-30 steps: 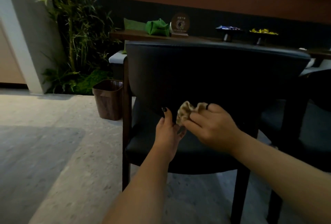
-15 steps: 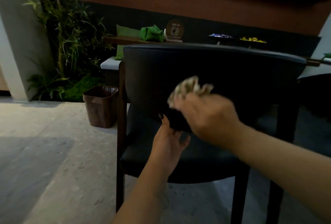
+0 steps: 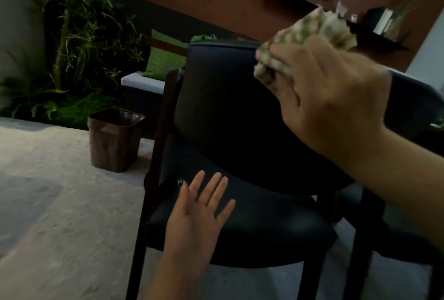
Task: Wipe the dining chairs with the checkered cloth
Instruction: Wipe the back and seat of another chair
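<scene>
Dim dining room: the bunched green-checkered cloth [image 3: 310, 33], gripped in the right hand [image 3: 331, 98] with fingers curled round it, sits at the black padded chair's [image 3: 228, 107] top edge. The left hand [image 3: 197, 218] hovers flat, holding nothing. A loose bunch may skip patches or slip.

No text, label, brand, number or sign can be read anywhere.

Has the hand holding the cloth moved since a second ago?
Yes. The right hand has carried the checkered cloth upward, from the lower edge of the chair's backrest to its top.
</scene>
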`<action>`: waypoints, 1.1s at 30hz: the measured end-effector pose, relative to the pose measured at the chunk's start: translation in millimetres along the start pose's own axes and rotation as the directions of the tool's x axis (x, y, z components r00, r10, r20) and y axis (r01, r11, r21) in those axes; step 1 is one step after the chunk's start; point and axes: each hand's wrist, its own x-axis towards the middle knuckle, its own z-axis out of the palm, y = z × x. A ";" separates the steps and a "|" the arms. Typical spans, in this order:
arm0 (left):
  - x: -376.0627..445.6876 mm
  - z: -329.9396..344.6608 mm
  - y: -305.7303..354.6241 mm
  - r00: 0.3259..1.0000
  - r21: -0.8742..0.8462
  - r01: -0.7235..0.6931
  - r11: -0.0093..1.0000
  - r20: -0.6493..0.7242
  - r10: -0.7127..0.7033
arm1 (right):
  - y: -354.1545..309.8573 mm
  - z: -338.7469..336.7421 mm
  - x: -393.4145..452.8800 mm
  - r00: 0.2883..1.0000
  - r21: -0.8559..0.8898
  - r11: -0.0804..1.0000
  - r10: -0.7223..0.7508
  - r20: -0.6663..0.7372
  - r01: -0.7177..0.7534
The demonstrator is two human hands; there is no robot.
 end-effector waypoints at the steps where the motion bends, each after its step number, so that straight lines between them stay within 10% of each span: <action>1: 2.2 1.1 2.4 1.000 0.006 -0.001 1.000 0.006 0.001 | -5.7 2.6 -3.6 1.000 0.001 1.000 0.005 0.003 -0.005; 7: 4.0 10.1 5.0 0.999 0.003 0.031 1.000 -0.011 -0.031 | -50.1 20.0 -36.4 0.967 0.092 0.971 -0.230 0.114 0.220; 14: -1.7 21.5 13.9 0.983 -0.035 0.098 0.995 0.158 -0.091 | -82.5 33.5 -68.6 0.721 0.233 0.843 -0.535 0.441 0.484; 21: -1.7 33.8 20.4 0.989 0.003 0.082 0.997 0.119 -0.082 | -18.9 14.4 24.9 0.967 0.067 0.997 -0.040 0.253 0.024; 25: -5.8 40.5 20.3 0.990 0.089 0.019 0.996 0.137 -0.031 | -32.9 18.5 13.8 0.966 -0.063 0.984 -0.153 0.209 0.169; 28: -8.3 43.5 16.7 0.989 0.178 -0.027 0.984 0.148 0.001 | -60.9 28.9 -16.0 0.893 0.028 0.937 -0.341 0.294 0.349; 33: -12.0 44.5 11.5 0.988 0.254 -0.044 0.966 0.154 0.005 | -87.9 30.1 -42.9 0.577 0.217 0.762 -0.615 0.537 0.610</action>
